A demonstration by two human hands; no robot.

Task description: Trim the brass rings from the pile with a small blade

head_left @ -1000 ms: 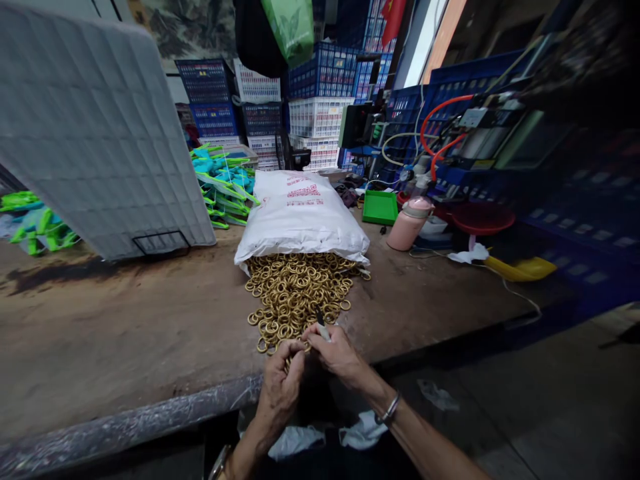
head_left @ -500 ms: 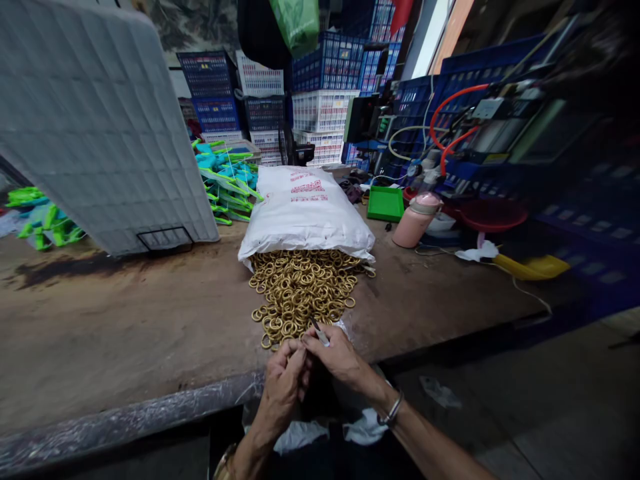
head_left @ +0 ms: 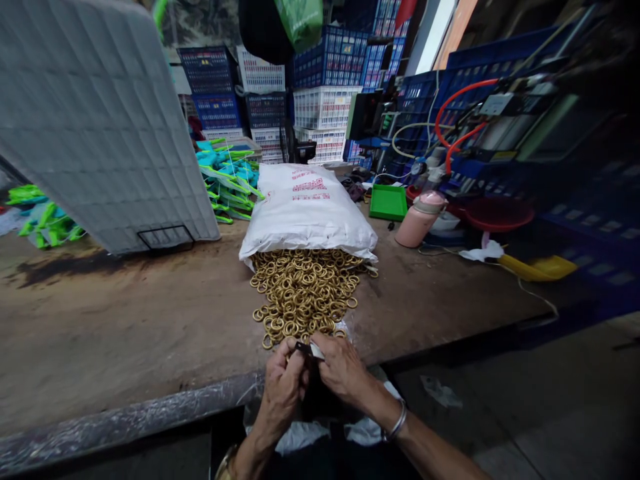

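Note:
My right hand [head_left: 345, 367] is closed around the pale handle of a small knife [head_left: 316, 351], whose dark blade points left. The blade reaches the fingertips of my left hand [head_left: 285, 377]. That hand is pinched shut on what looks like one gold-coloured ring [head_left: 289, 358], mostly hidden by the fingers. Just beyond both hands lies a heap of gold rings [head_left: 305, 287], spilling from the open mouth of a white sack [head_left: 310, 213] with red print.
The wooden table [head_left: 150, 320] has a plastic-wrapped front edge. A grey padded panel [head_left: 105, 127] stands at left, beside green and blue plastic pieces [head_left: 227, 177]. Rightward are a green tray [head_left: 388, 203], a pink bottle [head_left: 421, 219] and a red dish [head_left: 500, 215]. Stacked crates [head_left: 327, 107] fill the back.
The knife has swung from pointing up and away to pointing left, its blade now at my left fingertips. My right hand has shifted slightly to the right.

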